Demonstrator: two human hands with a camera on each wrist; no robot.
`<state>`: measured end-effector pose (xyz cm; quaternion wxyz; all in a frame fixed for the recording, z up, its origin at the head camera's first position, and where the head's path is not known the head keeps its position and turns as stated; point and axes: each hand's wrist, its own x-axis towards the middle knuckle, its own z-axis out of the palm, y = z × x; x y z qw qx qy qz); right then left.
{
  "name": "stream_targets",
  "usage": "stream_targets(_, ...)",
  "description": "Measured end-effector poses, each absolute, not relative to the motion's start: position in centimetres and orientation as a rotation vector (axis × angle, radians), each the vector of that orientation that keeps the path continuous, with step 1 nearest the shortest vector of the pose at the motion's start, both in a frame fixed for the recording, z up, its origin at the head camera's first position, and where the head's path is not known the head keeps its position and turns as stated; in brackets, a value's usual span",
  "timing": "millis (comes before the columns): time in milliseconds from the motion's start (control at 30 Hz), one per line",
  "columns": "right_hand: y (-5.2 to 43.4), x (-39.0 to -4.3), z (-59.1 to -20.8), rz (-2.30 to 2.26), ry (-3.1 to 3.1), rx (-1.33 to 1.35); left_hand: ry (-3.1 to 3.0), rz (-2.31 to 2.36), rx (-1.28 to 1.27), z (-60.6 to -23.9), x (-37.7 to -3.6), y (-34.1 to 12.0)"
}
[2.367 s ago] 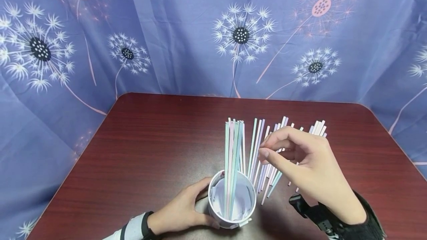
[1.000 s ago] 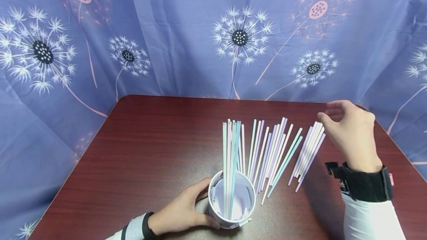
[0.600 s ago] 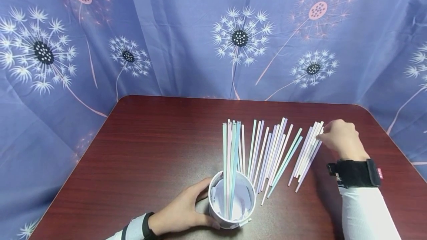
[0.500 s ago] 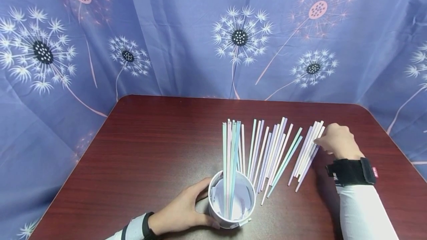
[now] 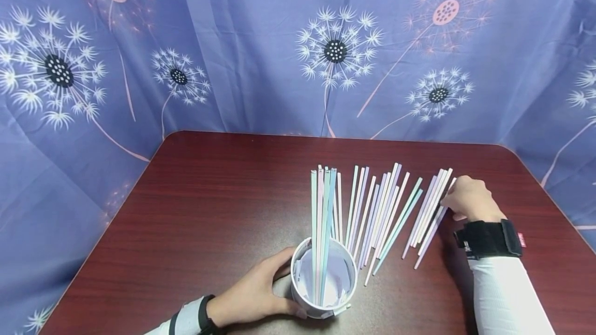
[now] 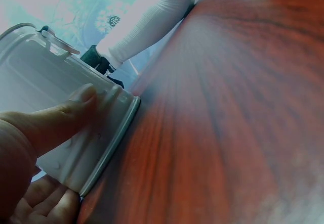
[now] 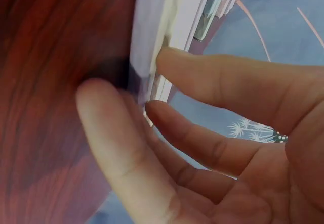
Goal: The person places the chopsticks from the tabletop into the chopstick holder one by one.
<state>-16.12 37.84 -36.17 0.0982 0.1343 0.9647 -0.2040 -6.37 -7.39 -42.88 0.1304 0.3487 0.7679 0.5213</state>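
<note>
Change: since the earlier frames our right hand [image 5: 470, 200] has come down from above the far right of the worktop onto the rightmost bundle of pastel paper sticks [image 5: 430, 211], and that bundle has shifted a little; our left hand [image 5: 253, 296] has not moved.
Right grip: narrow, fingertips [image 7: 169, 57] and thumb closing on the far ends of those sticks [image 7: 167, 27]; we judge it a pinch on one or a few, but cannot tell how many.
Left grip: fingers curled round the white round paper-lined cup [image 5: 323, 280], thumb [image 6: 76, 102] pressed on its wall [image 6: 61, 107].
Cup: at 6 o'clock on the dark red wooden worktop [image 5: 209, 206], upright, with a handful of mint, pink and blue sticks [image 5: 323, 221] standing in it.
Loose sticks: fanned flat from 12 to 2 o'clock of the cup, the middle group [image 5: 377, 216] untouched.
Progress: we judge this early; only a few sticks are in the cup and most are still on the worktop.
</note>
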Motion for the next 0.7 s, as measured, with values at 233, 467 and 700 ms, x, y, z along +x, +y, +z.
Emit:
stream_targets(233, 38.3, -16.1, -36.2, -0.701, 2.802, 0.385, 2.223, 1.516, 1.0, -42.9, -6.3, -7.3)
stream_targets(467, 38.9, -15.9, -36.0, -0.876, 2.661, 0.375, 2.233, 1.509, 0.999, -42.9, -6.3, -7.4)
stream_targets(700, 38.8, -16.2, -35.9, -0.816, 2.659, 0.269, 2.232, 1.516, 1.01, -42.8, -6.3, -7.3)
